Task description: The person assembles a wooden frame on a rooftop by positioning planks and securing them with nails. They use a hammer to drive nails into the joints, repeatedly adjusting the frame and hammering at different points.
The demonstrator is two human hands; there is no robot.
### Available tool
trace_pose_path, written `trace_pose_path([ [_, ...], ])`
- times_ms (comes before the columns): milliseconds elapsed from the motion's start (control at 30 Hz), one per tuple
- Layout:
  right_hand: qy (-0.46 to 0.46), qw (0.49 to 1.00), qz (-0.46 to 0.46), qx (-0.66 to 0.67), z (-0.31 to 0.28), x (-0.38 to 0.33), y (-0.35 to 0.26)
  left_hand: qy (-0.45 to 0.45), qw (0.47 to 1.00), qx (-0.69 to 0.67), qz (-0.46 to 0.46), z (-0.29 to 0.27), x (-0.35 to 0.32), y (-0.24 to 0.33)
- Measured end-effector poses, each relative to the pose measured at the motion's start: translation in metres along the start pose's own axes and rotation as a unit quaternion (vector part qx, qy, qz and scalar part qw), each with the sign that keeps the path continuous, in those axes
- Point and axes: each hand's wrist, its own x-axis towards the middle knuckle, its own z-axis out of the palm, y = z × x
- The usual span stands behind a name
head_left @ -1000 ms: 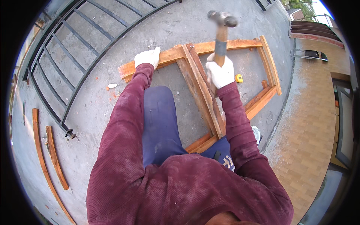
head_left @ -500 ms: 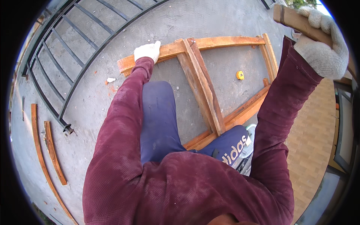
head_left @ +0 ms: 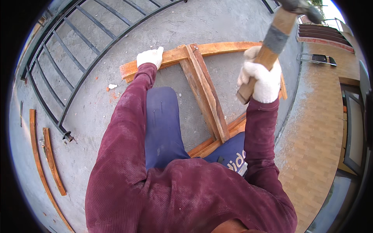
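Observation:
A wooden frame (head_left: 229, 47) of reddish-brown timber lies on the concrete in front of me. My left hand (head_left: 150, 57), in a white glove, is closed over the left end of its far beam, with the thumb raised. A crosspiece (head_left: 208, 93) runs from that beam back toward my right leg; a nail head seems to show near its far end. Above the frame's right side, my gloved right hand (head_left: 266, 79) grips a hammer (head_left: 276, 35) by its wooden handle, which has a grey band. The dark hammer head is raised at the top edge, partly cut off.
A dark metal railing (head_left: 83, 72) lies at the far left. Loose wood strips (head_left: 53, 161) rest on the concrete (head_left: 116, 116) at left. Tiled flooring (head_left: 314, 139) begins at right, with a black-and-silver object (head_left: 319, 59) on it. White chips (head_left: 112, 86) lie near the frame's left end.
My right hand has swung the hammer left and down from the upper right, bringing its head into view and covering the yellow tape measure. My left hand stays on the beam.

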Motion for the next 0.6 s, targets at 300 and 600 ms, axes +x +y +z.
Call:
trace_pose_path([
  [300, 0.138, 0.920, -0.328, -0.167, -0.022, 0.036, 0.039, -0.060, 0.998, 0.028, 0.021, -0.022, -0.020, 0.014],
  [600, -0.004, 0.973, 0.216, 0.080, 0.014, -0.044, 0.104, 0.001, 0.998, 0.051, 0.043, -0.013, -0.020, 0.011],
])
